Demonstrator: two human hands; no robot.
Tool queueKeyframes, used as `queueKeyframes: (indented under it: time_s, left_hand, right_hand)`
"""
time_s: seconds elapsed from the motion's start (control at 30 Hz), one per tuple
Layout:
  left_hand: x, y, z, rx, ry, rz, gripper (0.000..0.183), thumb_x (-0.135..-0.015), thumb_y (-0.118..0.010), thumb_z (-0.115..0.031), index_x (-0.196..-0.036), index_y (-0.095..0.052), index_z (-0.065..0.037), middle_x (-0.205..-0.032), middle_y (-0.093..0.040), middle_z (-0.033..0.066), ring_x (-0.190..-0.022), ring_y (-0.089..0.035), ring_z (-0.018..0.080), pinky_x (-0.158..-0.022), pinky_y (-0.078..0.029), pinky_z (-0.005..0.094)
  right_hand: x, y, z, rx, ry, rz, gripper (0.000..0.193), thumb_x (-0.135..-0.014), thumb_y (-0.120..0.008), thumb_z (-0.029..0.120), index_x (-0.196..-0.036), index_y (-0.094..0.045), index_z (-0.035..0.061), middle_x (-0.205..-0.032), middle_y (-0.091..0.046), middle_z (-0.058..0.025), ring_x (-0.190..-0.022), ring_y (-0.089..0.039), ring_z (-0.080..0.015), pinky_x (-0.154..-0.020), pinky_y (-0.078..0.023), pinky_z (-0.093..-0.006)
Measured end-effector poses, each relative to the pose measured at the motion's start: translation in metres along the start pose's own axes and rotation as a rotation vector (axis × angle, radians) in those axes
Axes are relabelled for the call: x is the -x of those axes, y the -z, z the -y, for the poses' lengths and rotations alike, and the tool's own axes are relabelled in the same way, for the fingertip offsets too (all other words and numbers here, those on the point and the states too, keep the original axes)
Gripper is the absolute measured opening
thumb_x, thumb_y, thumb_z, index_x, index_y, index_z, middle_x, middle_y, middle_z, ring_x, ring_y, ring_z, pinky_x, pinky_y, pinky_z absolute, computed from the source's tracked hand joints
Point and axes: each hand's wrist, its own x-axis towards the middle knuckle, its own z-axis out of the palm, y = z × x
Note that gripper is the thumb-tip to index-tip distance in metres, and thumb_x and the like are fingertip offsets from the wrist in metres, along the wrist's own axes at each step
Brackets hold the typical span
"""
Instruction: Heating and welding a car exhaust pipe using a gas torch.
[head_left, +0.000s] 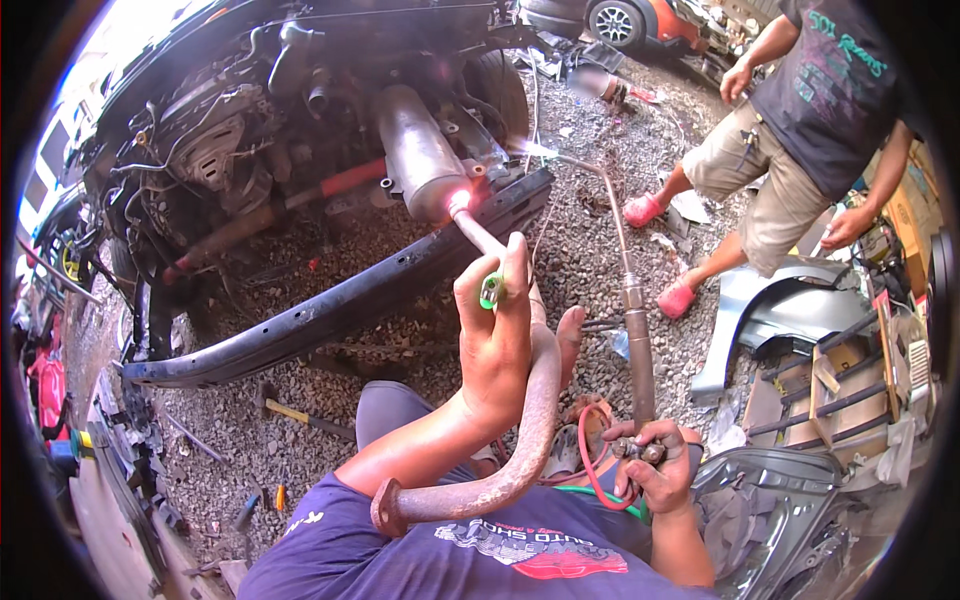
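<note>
My left hand (pixel 497 350) is closed round a rusty bent exhaust pipe (pixel 541 400). A flange (pixel 388 505) sits at the pipe's near end, by my shirt. A small bright green object (pixel 491 290), too small to name, shows at my curled fingers. The pipe's far end meets a silver muffler (pixel 418 150), and that joint glows orange-pink. Low on the right, my right hand (pixel 665 475) grips a gas torch (pixel 638 350) near its valve knobs. Its long thin neck bends left to a bluish-white flame, apart from the glowing joint. Red and green hoses (pixel 590 465) hang by the torch handle.
A black bumper beam (pixel 350 325) crosses below the stripped car front. A hammer (pixel 305 415) lies on the gravel at left. Another person in pink footwear (pixel 676 297) stands at right. Near them are a grey fender (pixel 735 320) and a dark panel (pixel 770 500).
</note>
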Motion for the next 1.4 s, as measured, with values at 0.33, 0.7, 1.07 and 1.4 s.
queueKeyframes:
  time_s: [0.33,0.7,1.07,1.4]
  left_hand:
    - [0.013,0.011,0.008,-0.121,-0.087,0.054,0.089,-0.087,-0.091,-0.025,-0.159,-0.053,0.012,-0.131,-0.055,0.0244,-0.109,-0.055,0.0327,-0.070,-0.051,0.0360]
    - [0.019,0.034,0.007,-0.140,-0.032,0.298,0.096,-0.083,-0.095,-0.027,-0.162,-0.053,0.009,-0.136,-0.052,0.0229,-0.101,-0.054,0.0256,-0.068,-0.050,0.0331]
    - [0.021,0.057,0.017,-0.162,0.081,0.487,0.109,-0.078,-0.104,-0.030,-0.166,-0.050,0.005,-0.136,-0.051,0.0161,-0.093,-0.053,0.0194,-0.074,-0.051,0.0347]
    - [0.030,0.079,0.026,-0.118,0.187,0.570,0.109,-0.080,-0.103,-0.025,-0.169,-0.046,0.003,-0.131,-0.051,0.0135,-0.102,-0.050,0.0233,-0.075,-0.051,0.0350]
  right_hand:
    - [-0.017,-0.002,-0.042,-0.225,-0.139,0.126,0.033,-0.103,-0.073,-0.001,-0.128,-0.055,0.0070,-0.137,-0.067,-0.0383,-0.067,-0.076,-0.0215,-0.052,-0.061,-0.0286]
    - [-0.040,-0.005,-0.058,-0.164,-0.300,0.167,0.028,-0.106,-0.072,0.002,-0.128,-0.055,0.0062,-0.140,-0.070,-0.0277,-0.066,-0.075,-0.0155,-0.047,-0.057,-0.0250]
    - [-0.033,0.005,-0.043,-0.067,-0.308,0.181,0.030,-0.103,-0.071,-0.002,-0.128,-0.056,0.0072,-0.140,-0.068,-0.0307,-0.070,-0.078,-0.0172,-0.048,-0.058,-0.0252]
    - [-0.028,0.006,-0.036,-0.172,-0.300,0.114,0.024,-0.103,-0.071,-0.001,-0.121,-0.056,0.0073,-0.136,-0.071,-0.0321,-0.065,-0.074,-0.0140,-0.049,-0.056,-0.0245]
